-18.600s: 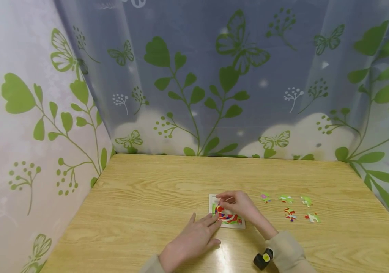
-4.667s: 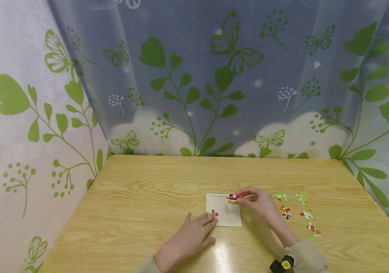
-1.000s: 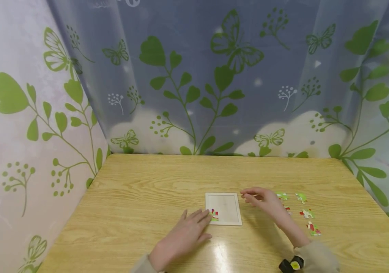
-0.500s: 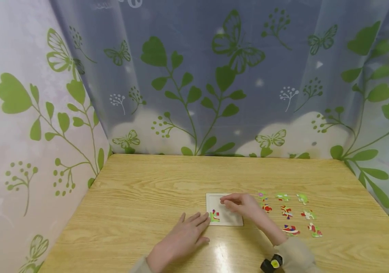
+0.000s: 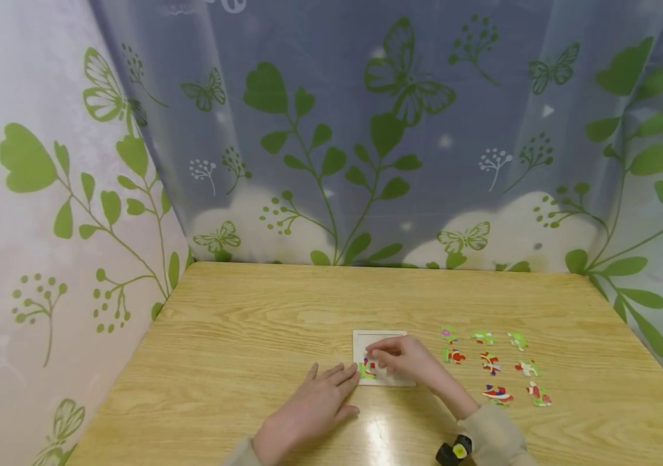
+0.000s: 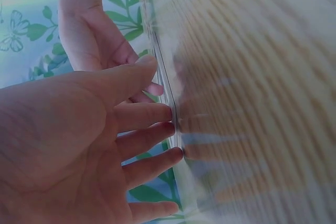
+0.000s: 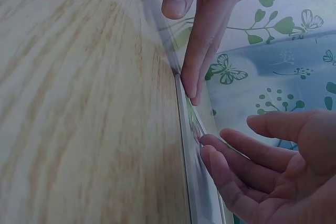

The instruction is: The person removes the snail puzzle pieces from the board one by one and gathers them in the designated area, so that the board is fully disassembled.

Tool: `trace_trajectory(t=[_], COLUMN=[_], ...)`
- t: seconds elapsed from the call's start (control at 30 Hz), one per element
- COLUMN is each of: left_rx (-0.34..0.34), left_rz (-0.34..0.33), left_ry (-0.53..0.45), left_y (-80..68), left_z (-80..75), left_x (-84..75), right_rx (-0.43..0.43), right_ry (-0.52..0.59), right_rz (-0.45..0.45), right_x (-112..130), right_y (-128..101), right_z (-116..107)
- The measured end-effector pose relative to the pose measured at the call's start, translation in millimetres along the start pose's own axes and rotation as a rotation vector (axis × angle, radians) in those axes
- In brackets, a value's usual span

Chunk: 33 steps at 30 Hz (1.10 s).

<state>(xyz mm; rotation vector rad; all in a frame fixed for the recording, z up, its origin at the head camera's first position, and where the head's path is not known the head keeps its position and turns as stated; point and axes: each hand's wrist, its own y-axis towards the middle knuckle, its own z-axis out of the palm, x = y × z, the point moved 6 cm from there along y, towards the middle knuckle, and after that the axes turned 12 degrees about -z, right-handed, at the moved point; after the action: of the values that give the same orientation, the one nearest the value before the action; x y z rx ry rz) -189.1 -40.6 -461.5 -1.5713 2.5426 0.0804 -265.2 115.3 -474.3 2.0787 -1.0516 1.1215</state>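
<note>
A square white puzzle tray (image 5: 356,343) lies on the wooden table, with one red, green and purple jigsaw piece (image 5: 368,371) in its near left corner. My left hand (image 5: 314,402) lies with fingers spread, its fingertips at the tray's left edge beside that piece. Over the tray, my right hand (image 5: 411,360) reaches in from the right with loosely bent fingers. In the right wrist view its fingertips (image 7: 206,141) are at the piece, and the thumb stands apart from them. Whether they touch the piece is hard to tell. Nothing shows held in either hand.
To the right of the tray several loose jigsaw pieces lie in rough rows, among them a red and blue piece (image 5: 497,394) and a green piece (image 5: 517,340). A patterned curtain (image 5: 331,129) stands behind the table (image 5: 249,310).
The tray held much of a red picture earlier; those pieces now lie at the right. In the last second my right hand moved left from the loose pieces to the tray's remaining piece.
</note>
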Motion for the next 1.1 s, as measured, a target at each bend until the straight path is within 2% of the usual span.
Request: trace_trajectory(t=[0.3, 0.47, 0.63, 0.87, 1.1], left_rx=[-0.003, -0.002, 0.001, 0.004, 0.004], left_rz=[-0.003, -0.003, -0.002, -0.004, -0.009], left_ry=[0.002, 0.003, 0.003, 0.012, 0.012], left_y=[-0.3, -0.1, -0.3, 0.6, -0.2], left_z=[0.2, 0.9, 0.2, 0.3, -1.4], left_x=[0.3, 0.6, 0.1, 0.0, -2.0], right_rx=[0.009, -0.021, -0.053, -0.07, -0.1], right_ry=[-0.026, -0.042, -0.006, 0.178, 0.162], right_rz=[0.0, -0.006, -0.004, 0.029, 0.043], right_x=[1.7, 2.9, 1.7, -0.3, -3.7], right_y=[-0.6, -0.3, 1.9, 4.7, 5.0], right_z=[2.9, 3.4, 4.6, 14.4, 14.8])
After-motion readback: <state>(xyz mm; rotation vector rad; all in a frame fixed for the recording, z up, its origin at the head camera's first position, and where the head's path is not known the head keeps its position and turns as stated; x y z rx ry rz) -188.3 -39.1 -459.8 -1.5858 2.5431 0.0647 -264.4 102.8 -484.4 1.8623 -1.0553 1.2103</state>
